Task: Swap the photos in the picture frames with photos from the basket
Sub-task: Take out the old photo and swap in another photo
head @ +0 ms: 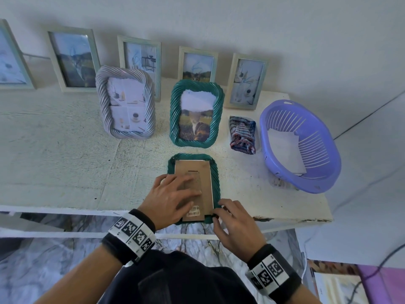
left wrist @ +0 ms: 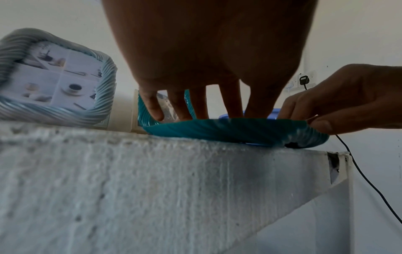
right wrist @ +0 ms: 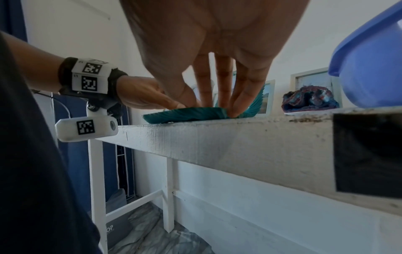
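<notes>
Teal frame (head: 215, 172) lies face-down under the flat left hand (head: 173, 198); right hand (head: 234, 224) pinches its corner.

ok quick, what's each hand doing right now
Left hand: open, fingers flat, pressing on the cardboard back of the face-down teal frame.
Right hand: fingertips pinching at the frame's near right corner.

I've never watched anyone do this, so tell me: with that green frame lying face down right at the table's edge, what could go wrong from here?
The face-down green frame overhangs the table edge, so a push could tip it off. The left hand presses flat on the cardboard backing while the right hand works at the frame's near corner; forcing it might bend the backing. The standing green frame is close behind and could be knocked.
</notes>
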A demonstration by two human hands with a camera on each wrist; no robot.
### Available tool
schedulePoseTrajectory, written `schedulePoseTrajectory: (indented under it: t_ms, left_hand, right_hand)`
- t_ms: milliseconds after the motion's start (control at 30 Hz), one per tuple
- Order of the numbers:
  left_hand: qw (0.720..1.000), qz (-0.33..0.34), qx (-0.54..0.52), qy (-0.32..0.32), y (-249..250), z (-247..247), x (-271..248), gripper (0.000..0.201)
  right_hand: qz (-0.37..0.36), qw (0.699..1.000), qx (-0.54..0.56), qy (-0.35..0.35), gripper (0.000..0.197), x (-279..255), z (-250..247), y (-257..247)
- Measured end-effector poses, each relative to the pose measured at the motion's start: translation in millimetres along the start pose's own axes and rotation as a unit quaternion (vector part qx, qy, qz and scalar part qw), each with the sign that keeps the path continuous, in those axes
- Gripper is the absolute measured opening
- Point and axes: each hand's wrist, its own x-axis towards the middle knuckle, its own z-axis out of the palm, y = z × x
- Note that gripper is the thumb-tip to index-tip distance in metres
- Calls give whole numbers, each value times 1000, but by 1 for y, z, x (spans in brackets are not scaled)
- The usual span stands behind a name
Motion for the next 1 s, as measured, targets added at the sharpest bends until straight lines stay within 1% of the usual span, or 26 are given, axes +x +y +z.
schedulePoseTrajectory:
  t_ms: [200,300,367,433,500,633,733,767,900,1000]
  left_hand:
    - [1000,2,3,7,0,0,0,33]
    - [1000,-1,3,4,0,0,0,32]
    - [1000,-3,2,2,-1,-1,0,32]
    - [1000,-4,1,2,-1,-1,0,32]
    - [1000,-6,2,0,0,-2,1,32]
    - [1000,-8,1,-5,-1,-2,1,33]
    - [1000,-7,1,-7,-1,-1,0,33]
    - [1000,-7,0,-7,-1,-1,0,34]
    - [1000,-8,-8,-11,-1,-1,-1,34]
    - [1000,-9,-19,-11,-2,-1,-1,35]
  right_hand:
    - [48,996,-45,54,19,4,0,-10]
    - [58,995,-57,49,17,4,-1,-16]
    - [91,995,-32,34,15,4,3,-15]
    - [122,992,20,26,11,3,9,-10]
    - [137,988,69,15,8,3,12,-9]
    - [142,985,100,15,20,2,11,-9]
    - [155,981,109,28,9,0,12,-7]
    - [155,981,109,29,9,0,12,-7]
    - [138,984,111,33,26,1,13,-9]
    - [132,986,94,20,26,1,9,-9]
